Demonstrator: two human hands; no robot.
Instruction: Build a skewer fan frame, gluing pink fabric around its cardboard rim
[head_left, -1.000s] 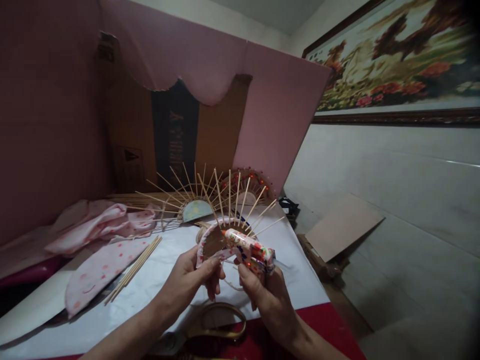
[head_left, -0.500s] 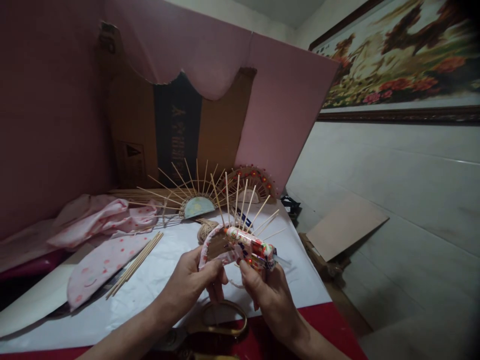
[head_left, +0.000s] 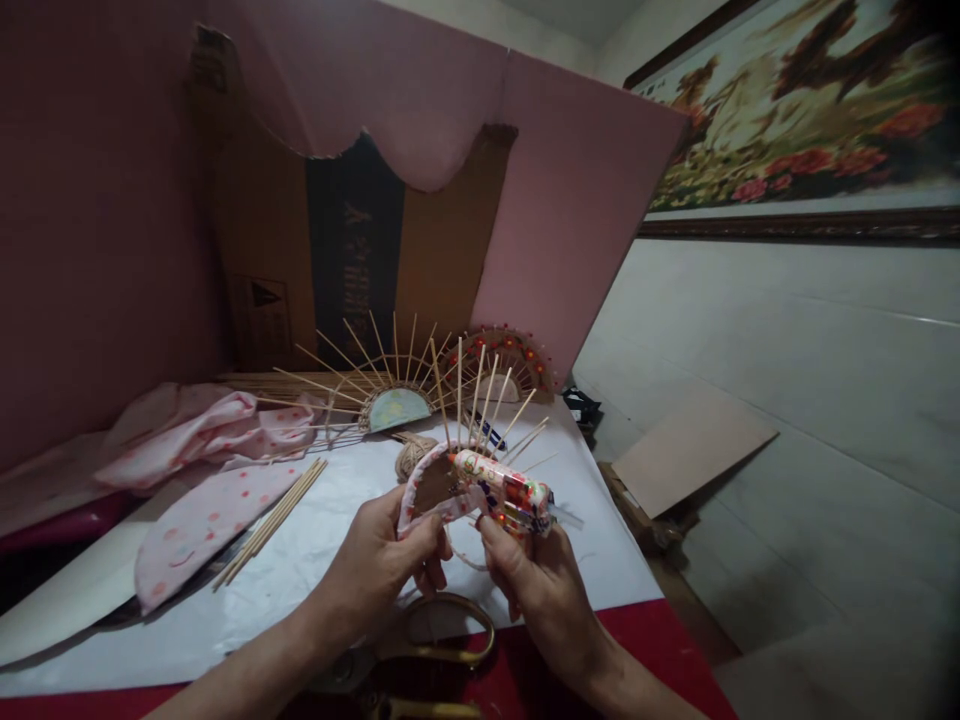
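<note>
Frame (head_left: 433, 488) in left fingers (head_left: 412, 545), glue gun (head_left: 501, 482) in right fingers (head_left: 517, 572) overlapping it, twine (head_left: 411, 458) behind

The right hand (head_left: 536, 585) partly hides the glue gun (head_left: 502, 482) (around its grip).

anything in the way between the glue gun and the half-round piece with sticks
Nothing visible is: the glue gun in the right hand overlaps the half-round piece in the left hand, though this view doesn't settle whether they touch.

Half-round frames (head_left: 431, 485) — three; glue gun (head_left: 510, 485), scissors (head_left: 442, 656), twine ball (head_left: 413, 457), picture (head_left: 810, 125) — one each.
</note>
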